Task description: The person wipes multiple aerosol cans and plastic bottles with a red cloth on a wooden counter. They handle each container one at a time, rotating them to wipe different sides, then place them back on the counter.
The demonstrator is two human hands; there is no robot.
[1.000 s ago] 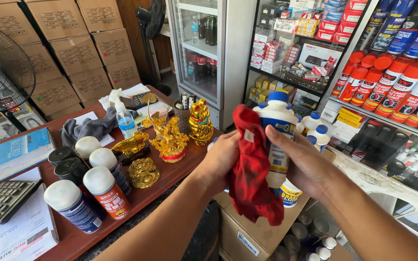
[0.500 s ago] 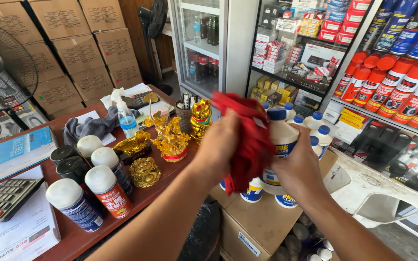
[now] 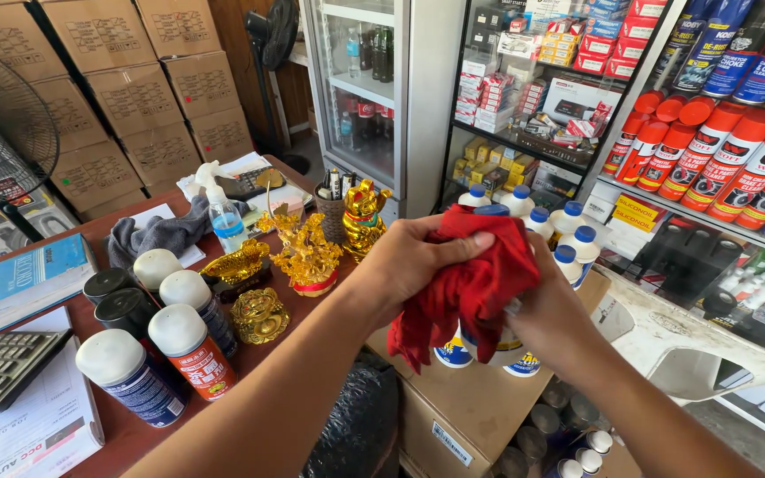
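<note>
1. The left hand (image 3: 413,265) is reaching in from the lower left, fingers curled and pinching a red rag (image 3: 467,283) over the top of a white bottle (image 3: 489,341).
2. The right hand (image 3: 552,310) is coming in from the lower right, wrapping the bottle's far side; its fingers are mostly hidden behind the rag, so I cannot tell how they are lying.
3. The rag is bunching over the bottle's cap and hanging down its front, leaving only the white base with a blue label showing.
4. The bottle is sitting at the near edge of a cardboard box (image 3: 480,407), among other white bottles with blue caps (image 3: 568,235).
5. To the left, a red-brown desk (image 3: 117,425) is carrying spray cans (image 3: 189,345), gold figurines (image 3: 307,257), a grey cloth (image 3: 157,235) and a calculator (image 3: 2,367).
6. Shelves (image 3: 710,142) of cans are lining the right wall, and a glass fridge (image 3: 360,88) is standing behind.
</note>
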